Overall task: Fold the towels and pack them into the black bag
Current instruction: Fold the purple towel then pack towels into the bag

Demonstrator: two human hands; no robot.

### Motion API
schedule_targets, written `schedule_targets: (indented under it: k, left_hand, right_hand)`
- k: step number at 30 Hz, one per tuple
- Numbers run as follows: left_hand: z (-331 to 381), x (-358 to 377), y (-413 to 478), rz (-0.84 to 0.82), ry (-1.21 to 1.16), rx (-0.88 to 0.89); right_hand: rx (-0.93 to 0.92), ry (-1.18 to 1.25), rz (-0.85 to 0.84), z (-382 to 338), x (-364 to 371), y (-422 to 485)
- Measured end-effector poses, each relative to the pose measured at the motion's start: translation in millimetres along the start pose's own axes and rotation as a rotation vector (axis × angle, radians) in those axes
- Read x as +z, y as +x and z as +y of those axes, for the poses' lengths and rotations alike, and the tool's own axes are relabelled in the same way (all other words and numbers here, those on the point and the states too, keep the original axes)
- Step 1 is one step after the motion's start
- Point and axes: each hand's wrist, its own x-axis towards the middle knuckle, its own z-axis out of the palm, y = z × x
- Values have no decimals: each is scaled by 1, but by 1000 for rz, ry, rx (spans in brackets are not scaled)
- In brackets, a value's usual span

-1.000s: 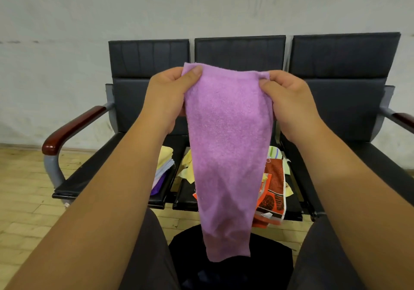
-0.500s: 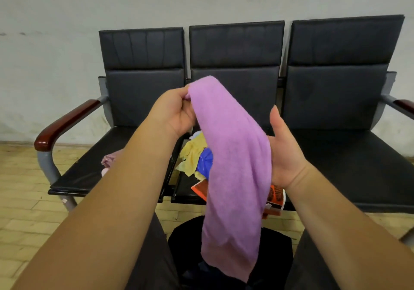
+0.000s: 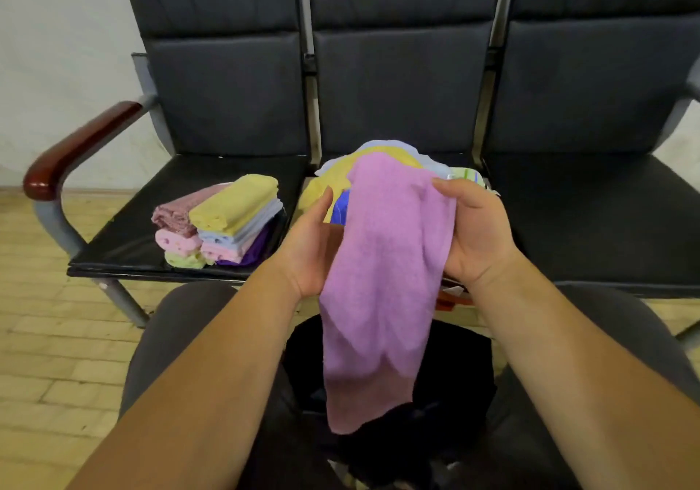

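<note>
Black bench (image 3: 397, 91) behind; purple towel (image 3: 382, 281) now lower, long axis vertical, end hanging over black bag (image 3: 454, 376); right hand (image 3: 477, 232) grips its top, left hand (image 3: 308, 247) palm against it, fingers hidden.

Down comes the purple towel (image 3: 382, 281)! A second ago it was held high and stretched flat, pinched at both top corners. Now it hangs as a narrow drape, much lower. The left hand (image 3: 310, 251) has let go of its corner and lies open, palm turned to the towel's left edge. The right hand (image 3: 477, 232) has slipped behind the fold and carries it, thumb over the top. The view dips too. The stack of folded towels (image 3: 223, 220) on the left seat (image 3: 125, 232) comes fully into sight, and so does more of the loose pile (image 3: 333, 179) behind the hands.
</note>
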Motion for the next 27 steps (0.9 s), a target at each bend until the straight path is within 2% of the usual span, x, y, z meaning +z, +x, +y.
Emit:
schedule_targets:
  k: [4,7,12,14,16,20,24,27]
  left_hand:
    - [-4,2,-3,-130,39,-80]
    - [0,-5,-4,-163,64,0]
    - [8,-15,-4,-318,-97,149]
    - [12,-15,-6,-331,-127,188]
    - [13,-15,-7,-321,-121,213]
    - [13,-16,0,-153,-87,152]
    - [8,-35,15,169,119,-36]
    - [1,-48,24,345,324,-100]
  right_hand:
    - [-50,67,104,-2,-16,16]
    - [-17,114,133,-5,-25,23]
    - [273,-24,170,-4,-30,28]
    - [370,-117,228,-4,-32,30]
    - [427,-180,216,-3,-34,32]
    - [488,-403,188,-1,-34,35]
    - [497,-642,287,21,-42,39]
    - [472,-950,392,34,-47,42]
